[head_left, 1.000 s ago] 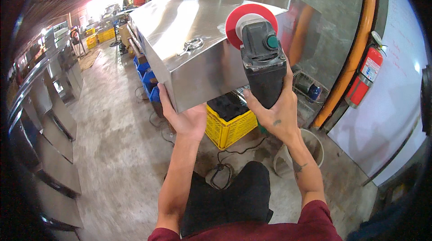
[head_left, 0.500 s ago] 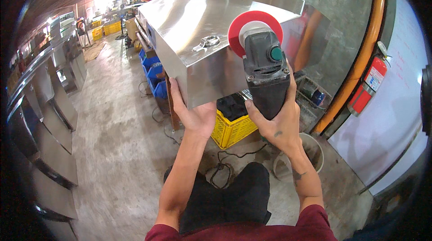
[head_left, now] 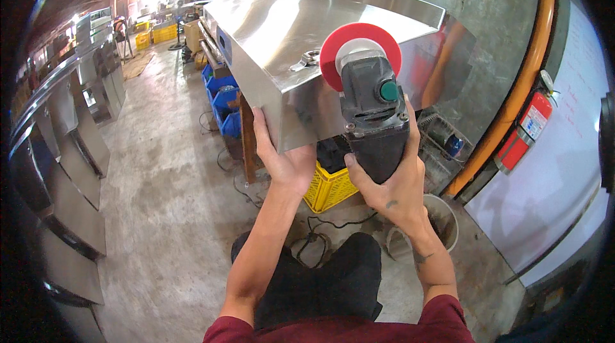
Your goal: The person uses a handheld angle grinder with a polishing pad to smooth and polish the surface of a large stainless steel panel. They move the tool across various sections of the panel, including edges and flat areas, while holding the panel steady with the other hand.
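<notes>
My right hand is closed around the black body of an angle grinder, which has a green button and a red and white disc. The disc is up against or just in front of the front face of a shiny sheet-metal box; I cannot tell if they touch. My left hand grips the box's lower left corner, thumb on the side and fingers hidden beneath. A small metal wrench-like piece lies on top of the box, partly behind the disc.
Under the box stands a yellow crate with black stuff in it. Blue bins are to its left. At right are a white bucket, an orange pipe and a fire extinguisher. Metal panels line the left; a cord lies on the floor.
The grinder has shifted slightly left across the box, and its disc now covers part of the small metal piece. The box appears a little further right, with my left hand still on its corner.
</notes>
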